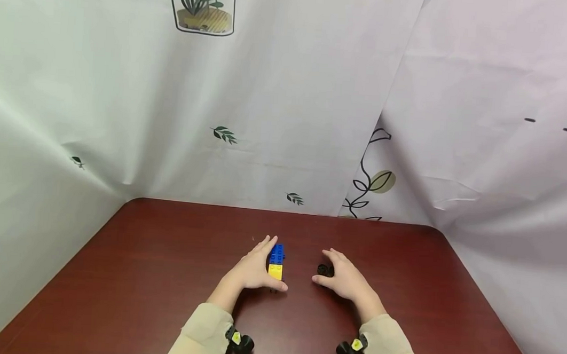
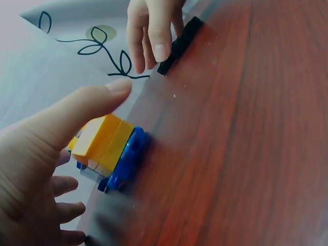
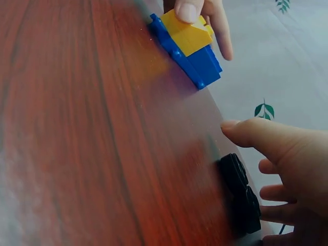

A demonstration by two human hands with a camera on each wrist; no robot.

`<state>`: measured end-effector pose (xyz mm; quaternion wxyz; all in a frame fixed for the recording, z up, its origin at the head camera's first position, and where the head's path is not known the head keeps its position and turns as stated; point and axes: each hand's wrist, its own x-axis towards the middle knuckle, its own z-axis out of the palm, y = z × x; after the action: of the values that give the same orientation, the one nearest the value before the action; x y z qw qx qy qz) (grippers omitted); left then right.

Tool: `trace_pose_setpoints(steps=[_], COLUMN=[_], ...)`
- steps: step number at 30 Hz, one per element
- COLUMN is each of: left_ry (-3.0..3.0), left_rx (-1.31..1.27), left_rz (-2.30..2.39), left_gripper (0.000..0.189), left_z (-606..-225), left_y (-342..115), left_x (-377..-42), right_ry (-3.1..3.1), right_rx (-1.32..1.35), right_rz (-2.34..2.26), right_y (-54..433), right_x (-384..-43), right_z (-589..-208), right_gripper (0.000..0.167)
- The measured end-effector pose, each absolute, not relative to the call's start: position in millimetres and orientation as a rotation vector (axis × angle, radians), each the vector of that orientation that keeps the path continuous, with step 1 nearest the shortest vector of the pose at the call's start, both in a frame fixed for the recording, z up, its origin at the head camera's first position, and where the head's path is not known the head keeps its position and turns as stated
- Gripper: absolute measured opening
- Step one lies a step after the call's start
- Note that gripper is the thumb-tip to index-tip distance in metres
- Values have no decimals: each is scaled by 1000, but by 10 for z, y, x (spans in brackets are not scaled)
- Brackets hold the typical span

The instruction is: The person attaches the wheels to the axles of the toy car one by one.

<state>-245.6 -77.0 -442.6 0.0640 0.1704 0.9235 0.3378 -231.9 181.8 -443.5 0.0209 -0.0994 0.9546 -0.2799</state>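
Observation:
A toy vehicle body built of blue and yellow blocks [image 1: 276, 259] stands on the table, blue at its far end and yellow nearer. Around its left side curves my left hand [image 1: 251, 270], thumb at the near end and fingers spread toward the far end. The left wrist view shows a gap between that thumb [image 2: 105, 97] and the yellow block [image 2: 105, 143]. To the right, black toy wheels [image 3: 233, 173] lie flat in a short row. My right hand [image 1: 348, 279] reaches around them with thumb and fingers apart; its thumb [image 3: 251, 136] stays off the wheels.
The dark red wooden table [image 1: 164, 256] has rounded far corners. Behind it and along both sides hangs a pale cloth [image 1: 287, 107] printed with leaves. A strap with a black device [image 1: 242, 343] sits on each wrist, below beige sleeves [image 1: 205, 328].

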Motion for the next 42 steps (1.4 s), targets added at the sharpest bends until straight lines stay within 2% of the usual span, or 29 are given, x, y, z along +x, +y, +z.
trace_pose_setpoints(steps=[12,24,42], left_ry=[2784,2805,2806], left_rx=[499,539,526], left_rz=[1031,939,1176], left_gripper=[116,107,114], left_z=[-4449,-4441,-4477], left_y=[-751,-719,-693], left_x=[-2384,-2375,-2486], right_ry=[2945,3063,3143], right_rx=[-251,-265,-224], right_rz=[-924,-850,-776], right_y=[1776,1730,1727], right_x=[-2211,-2216,-2324], right_z=[-4541,-4563,-4523], right_gripper=[69,50,43])
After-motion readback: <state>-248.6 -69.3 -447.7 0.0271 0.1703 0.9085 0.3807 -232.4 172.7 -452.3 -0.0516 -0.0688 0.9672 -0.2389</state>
